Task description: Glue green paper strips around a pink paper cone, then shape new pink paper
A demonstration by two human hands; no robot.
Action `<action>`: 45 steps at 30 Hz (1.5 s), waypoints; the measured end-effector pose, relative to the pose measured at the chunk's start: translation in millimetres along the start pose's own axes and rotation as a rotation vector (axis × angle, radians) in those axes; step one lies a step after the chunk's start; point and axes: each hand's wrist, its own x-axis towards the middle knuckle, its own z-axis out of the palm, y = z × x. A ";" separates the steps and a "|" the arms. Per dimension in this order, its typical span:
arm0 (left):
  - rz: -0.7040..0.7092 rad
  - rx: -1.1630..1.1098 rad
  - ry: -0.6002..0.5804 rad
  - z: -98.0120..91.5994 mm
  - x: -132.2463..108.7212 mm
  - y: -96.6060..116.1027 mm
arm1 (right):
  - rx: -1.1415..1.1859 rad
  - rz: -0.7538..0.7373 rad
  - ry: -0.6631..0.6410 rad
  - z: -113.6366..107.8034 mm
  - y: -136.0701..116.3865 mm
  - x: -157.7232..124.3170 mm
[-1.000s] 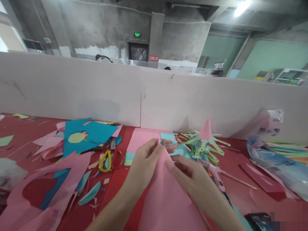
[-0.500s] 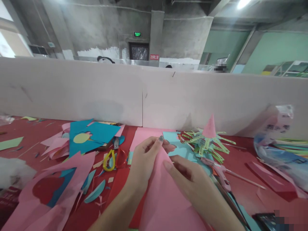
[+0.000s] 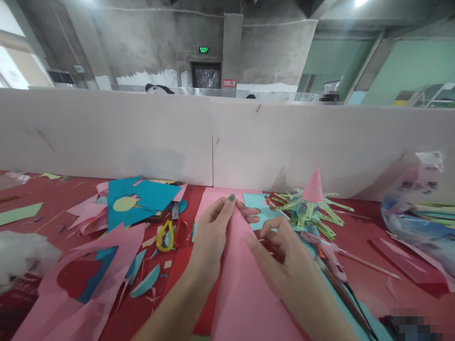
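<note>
A large sheet of pink paper [image 3: 245, 289], rolled toward a point at its far end, lies between my two hands. My left hand [image 3: 213, 232] pinches the narrow tip between thumb and fingers. Lower down on the right edge, my right hand [image 3: 280, 255] grips the paper, thumb on top and fingers curled behind and partly hidden. Beyond the right hand a small pink paper cone [image 3: 313, 187] stands on a cluster of green paper strips [image 3: 302, 215]. Left of my left hand lie scissors [image 3: 165, 237] with yellow and red handles.
Pink paper scraps [image 3: 128, 255] and a cut blue sheet [image 3: 156, 194] cover the left of the red table [image 3: 199, 199]. A pink glue gun [image 3: 332, 260] lies to the right, near a plastic bag [image 3: 401, 213]. A white partition [image 3: 142, 137] runs along the back.
My left hand keeps its pinch at the tip while the paper there looks more narrowly rolled. My right hand's fingers have lifted and curled more. The view has shifted slightly.
</note>
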 end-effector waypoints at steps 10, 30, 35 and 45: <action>0.022 0.035 0.079 4.7 0.6 3.7 | 0.017 -0.027 0.007 7.7 1.8 0.5; 0.017 0.238 -0.119 1.4 -2.9 13.8 | 0.056 0.014 -0.031 3.8 -5.6 -1.8; 0.087 0.282 -0.135 -1.2 -2.1 7.5 | 0.052 0.034 0.000 2.7 -7.7 -2.7; -0.012 0.153 -0.082 0.7 -1.3 7.9 | 0.036 0.000 0.021 2.7 -9.2 -3.4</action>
